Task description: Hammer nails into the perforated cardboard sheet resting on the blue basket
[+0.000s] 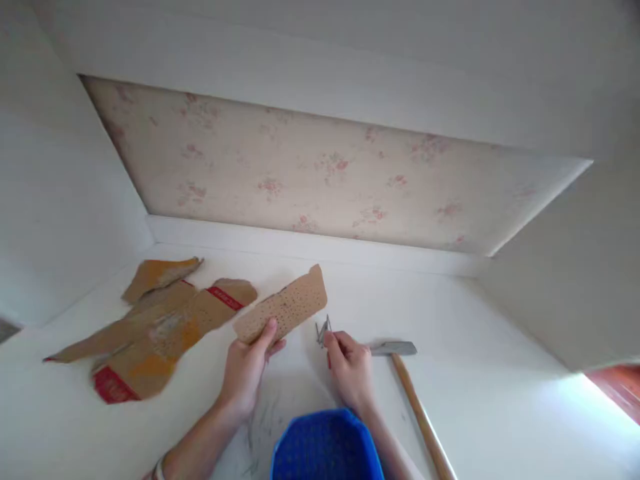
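Note:
My left hand (251,370) grips the lower left end of a brown cardboard strip (293,300), thumb on top. Many small dark holes dot the strip, which is tilted up to the right. Just right of it, my right hand (349,370) is closed in a pinch on a thin grey nail (328,323) pointing upward. A few more nails (319,335) show beside its fingertips, partly hidden by the hand. Behind that hand lies a hammer, its grey metal head (397,348) partly covered and its wooden handle (420,410) running toward me.
Torn cardboard pieces (150,327) with red and orange patches lie at the left on the white surface (500,373). A blue plastic basket (327,421) stands at the near edge between my forearms. White walls and a floral-patterned panel (300,173) enclose the back.

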Demonstrator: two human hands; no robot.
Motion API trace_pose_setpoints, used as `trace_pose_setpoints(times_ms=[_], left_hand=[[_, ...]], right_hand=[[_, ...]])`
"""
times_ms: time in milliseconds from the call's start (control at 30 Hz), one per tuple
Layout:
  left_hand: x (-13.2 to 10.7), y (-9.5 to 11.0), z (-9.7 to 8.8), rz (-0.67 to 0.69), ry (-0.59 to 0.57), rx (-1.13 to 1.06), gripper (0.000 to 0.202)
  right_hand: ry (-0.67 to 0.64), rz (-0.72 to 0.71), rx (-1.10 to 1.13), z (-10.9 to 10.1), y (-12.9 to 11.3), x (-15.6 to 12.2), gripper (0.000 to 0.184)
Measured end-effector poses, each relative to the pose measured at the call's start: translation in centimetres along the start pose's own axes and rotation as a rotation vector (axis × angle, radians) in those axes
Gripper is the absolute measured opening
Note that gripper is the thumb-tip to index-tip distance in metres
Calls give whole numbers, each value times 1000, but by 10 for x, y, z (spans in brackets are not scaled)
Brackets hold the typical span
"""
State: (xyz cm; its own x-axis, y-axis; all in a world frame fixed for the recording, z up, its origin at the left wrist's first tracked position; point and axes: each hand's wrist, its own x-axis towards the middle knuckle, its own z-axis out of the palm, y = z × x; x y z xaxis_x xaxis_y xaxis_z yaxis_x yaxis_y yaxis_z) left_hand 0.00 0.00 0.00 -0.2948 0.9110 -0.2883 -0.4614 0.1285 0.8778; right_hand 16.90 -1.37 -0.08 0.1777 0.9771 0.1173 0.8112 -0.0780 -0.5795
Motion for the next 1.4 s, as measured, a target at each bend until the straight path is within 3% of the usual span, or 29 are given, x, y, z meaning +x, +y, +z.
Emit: trace_pose_setpoints(times_ms=[200, 333, 467, 600, 800, 1000, 1100, 1267, 1400], left_hand=[[1, 7, 4, 29, 75, -106, 22], [2, 14, 1, 106, 115, -240, 30], [5, 18, -2, 163, 121, -303, 39], [6, 15, -3, 97, 89, -223, 35], [7, 6, -7, 9, -108, 218, 37], [0, 10, -6, 111, -511, 598, 37], [-3, 9, -5, 162, -579, 677, 35], [-5, 7, -4, 120, -529, 592, 35], [1, 6, -3, 47, -223, 325, 38]], right_hand=[[4, 53, -125, 0, 4, 3, 36], [2, 61, -156, 3, 0, 2, 33], [10, 62, -115, 5, -2, 2, 36], [38, 65, 6, 8, 1, 3, 33], [63, 81, 406, 4, 3, 5, 47], [-159, 58, 754, 3, -1, 4, 51], [-226, 56, 815, 2, -1, 5, 49], [-260, 48, 813, 1, 2, 3, 40], [-223, 28, 726, 2, 4, 0, 33]])
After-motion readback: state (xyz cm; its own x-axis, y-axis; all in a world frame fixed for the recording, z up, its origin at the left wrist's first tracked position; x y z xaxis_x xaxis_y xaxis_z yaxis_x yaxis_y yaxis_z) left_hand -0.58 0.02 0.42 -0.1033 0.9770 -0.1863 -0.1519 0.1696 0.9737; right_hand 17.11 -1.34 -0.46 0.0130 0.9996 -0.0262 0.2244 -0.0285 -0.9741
